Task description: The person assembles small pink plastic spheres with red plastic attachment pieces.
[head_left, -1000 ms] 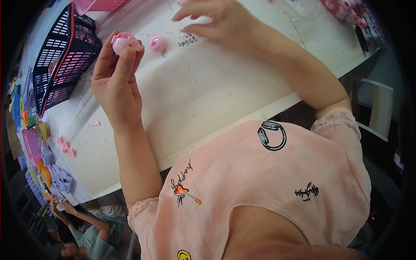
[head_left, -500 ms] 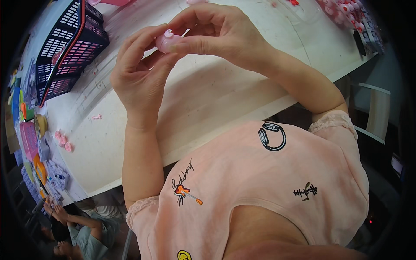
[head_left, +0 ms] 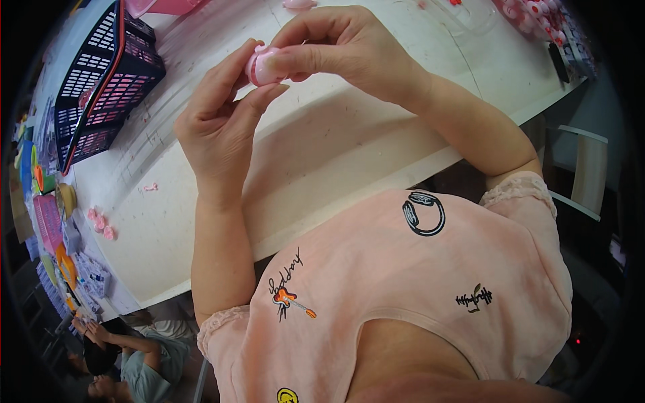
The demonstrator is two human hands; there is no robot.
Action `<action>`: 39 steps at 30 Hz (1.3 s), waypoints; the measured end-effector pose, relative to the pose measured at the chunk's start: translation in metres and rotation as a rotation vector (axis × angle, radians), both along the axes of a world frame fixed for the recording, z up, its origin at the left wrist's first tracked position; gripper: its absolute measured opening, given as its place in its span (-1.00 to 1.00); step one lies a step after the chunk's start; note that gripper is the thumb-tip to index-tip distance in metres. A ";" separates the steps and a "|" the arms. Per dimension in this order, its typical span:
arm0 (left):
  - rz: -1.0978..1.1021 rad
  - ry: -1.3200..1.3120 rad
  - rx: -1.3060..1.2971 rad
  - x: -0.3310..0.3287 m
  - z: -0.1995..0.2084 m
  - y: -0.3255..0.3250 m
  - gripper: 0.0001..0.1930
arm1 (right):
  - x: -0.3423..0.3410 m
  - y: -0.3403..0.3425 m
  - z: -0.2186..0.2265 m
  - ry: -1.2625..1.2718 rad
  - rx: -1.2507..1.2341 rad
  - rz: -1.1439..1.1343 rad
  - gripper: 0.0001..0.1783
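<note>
A small, rounded, glossy pink plastic piece (head_left: 267, 72) is held up above the far part of the white table. One side carries a darker pink band, and a small curled tip rises from its top. My left hand (head_left: 222, 114) pinches it from the left between thumb and fingertips. From the right, my right hand (head_left: 349, 50) grips it with the thumb across its front and the index finger bent behind. The fingers hide part of the piece, so its exact kind cannot be made out.
A dark blue mesh basket (head_left: 111, 91) stands at the far left, with a pink tub (head_left: 164, 5) behind it. Small pink pieces (head_left: 101, 224) lie on the white table (head_left: 322, 174). Bagged red-and-pink items (head_left: 537, 23) sit far right. Another person (head_left: 144, 363) works at lower left.
The pink piece has been turned between my hands, so its darker band now shows. My left fingers have loosened a little and shifted along its side.
</note>
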State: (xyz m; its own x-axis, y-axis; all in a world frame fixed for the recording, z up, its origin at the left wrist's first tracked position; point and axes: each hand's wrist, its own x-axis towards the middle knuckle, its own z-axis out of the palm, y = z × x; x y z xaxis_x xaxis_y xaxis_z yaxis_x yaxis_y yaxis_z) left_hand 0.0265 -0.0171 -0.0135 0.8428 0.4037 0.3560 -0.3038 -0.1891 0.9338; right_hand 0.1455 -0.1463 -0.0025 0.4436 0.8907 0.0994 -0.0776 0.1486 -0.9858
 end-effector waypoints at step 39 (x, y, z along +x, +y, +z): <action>-0.034 0.095 -0.272 0.000 -0.002 0.004 -0.62 | 0.002 -0.008 0.001 0.121 -0.101 0.037 -0.73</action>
State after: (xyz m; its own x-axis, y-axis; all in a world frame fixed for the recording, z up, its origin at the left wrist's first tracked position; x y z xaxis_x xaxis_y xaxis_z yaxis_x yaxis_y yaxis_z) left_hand 0.0262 -0.0135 -0.0158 0.8819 0.4446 0.1571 -0.2143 0.0812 0.9734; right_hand 0.1472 -0.1540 -0.0017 0.4139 0.9093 -0.0436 -0.2003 0.0443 -0.9787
